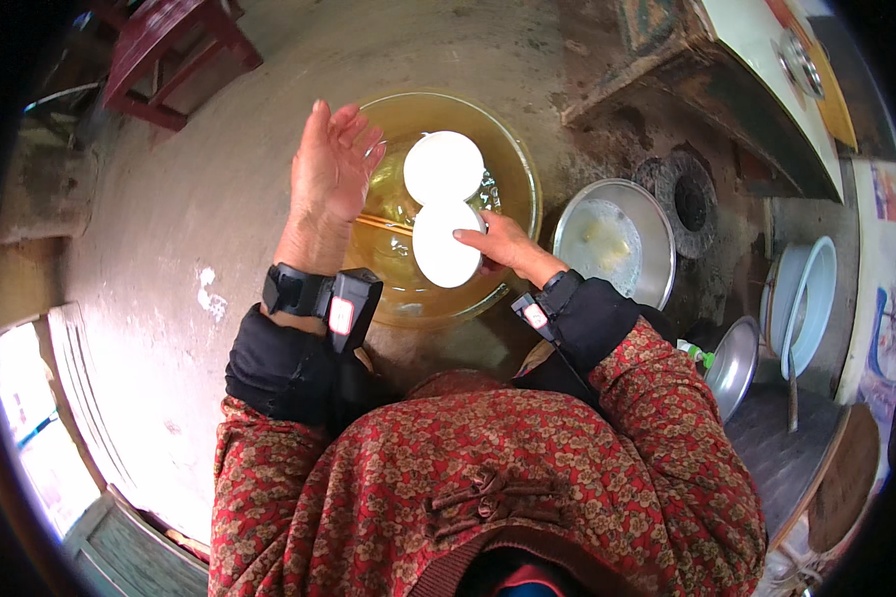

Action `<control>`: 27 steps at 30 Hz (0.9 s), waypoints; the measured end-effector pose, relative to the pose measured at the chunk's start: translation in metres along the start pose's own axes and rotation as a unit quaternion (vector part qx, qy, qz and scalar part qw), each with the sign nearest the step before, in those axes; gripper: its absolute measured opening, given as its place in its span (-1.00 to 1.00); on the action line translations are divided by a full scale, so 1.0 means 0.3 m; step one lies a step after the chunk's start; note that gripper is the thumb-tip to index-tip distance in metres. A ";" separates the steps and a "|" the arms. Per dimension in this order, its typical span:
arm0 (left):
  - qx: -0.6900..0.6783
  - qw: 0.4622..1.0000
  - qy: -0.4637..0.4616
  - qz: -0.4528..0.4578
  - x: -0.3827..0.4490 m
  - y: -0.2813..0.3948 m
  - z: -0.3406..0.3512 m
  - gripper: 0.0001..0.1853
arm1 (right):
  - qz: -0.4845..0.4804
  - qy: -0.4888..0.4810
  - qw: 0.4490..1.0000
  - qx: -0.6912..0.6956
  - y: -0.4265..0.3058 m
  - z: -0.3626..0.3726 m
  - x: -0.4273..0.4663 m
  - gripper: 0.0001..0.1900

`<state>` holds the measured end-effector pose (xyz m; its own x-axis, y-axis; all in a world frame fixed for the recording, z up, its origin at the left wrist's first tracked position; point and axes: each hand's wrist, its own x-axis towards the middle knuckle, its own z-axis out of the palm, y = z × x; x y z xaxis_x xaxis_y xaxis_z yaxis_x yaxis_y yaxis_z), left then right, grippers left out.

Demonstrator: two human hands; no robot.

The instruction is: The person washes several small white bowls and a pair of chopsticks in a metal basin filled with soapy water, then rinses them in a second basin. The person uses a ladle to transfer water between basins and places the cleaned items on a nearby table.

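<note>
My right hand (511, 245) grips the edge of a white round dish (444, 254), thumb on top, over an amber see-through basin (526, 168) of water. A second white round dish (443, 166) lies just beyond the held one, and their edges meet in view. Both are overexposed, so I cannot tell bowl from plate. Wooden chopsticks (383, 223) show left of the held dish, partly hidden by it. My left hand (336, 164) is raised at the basin's left rim, palm turned inward, fingers apart and holding nothing.
Right of the amber basin stands a metal basin (666, 246) of sudsy water. Beyond it are a dark ring-shaped object (705, 205), a light blue plastic basin (827, 298) and a tilted metal bowl (739, 366). A red wooden stool (145, 74) stands far left, a table (776, 89) upper right.
</note>
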<state>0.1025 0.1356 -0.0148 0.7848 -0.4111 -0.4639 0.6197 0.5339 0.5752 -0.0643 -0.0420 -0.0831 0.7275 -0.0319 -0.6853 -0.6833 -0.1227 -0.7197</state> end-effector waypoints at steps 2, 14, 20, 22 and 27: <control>-0.040 0.999 -0.011 -0.001 -0.064 0.087 0.023 -0.55 | -0.067 0.050 0.981 -0.174 0.019 0.046 0.053 -0.39; -0.131 0.987 -0.083 0.034 -0.162 0.289 -0.060 -0.58 | 0.102 0.041 0.945 -0.307 0.006 0.198 0.202 -0.39; -0.130 0.988 -0.071 0.051 -0.144 0.308 -0.118 -0.60 | 0.178 0.041 0.976 0.120 0.045 0.320 0.401 -0.61; -0.133 0.988 -0.059 0.049 -0.138 0.312 -0.137 -0.60 | 0.110 0.044 0.973 0.199 0.050 0.369 0.453 -0.65; -0.129 0.988 -0.066 0.047 -0.136 0.312 -0.148 -0.61 | 0.044 -0.003 0.954 0.297 0.026 0.382 0.445 -0.59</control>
<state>0.1281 0.2352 0.0281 0.8444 -0.4333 -0.3150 0.5331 0.7381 0.4135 0.0207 0.0664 -0.1929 0.6662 -0.0107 -0.7457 -0.6575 0.4635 -0.5940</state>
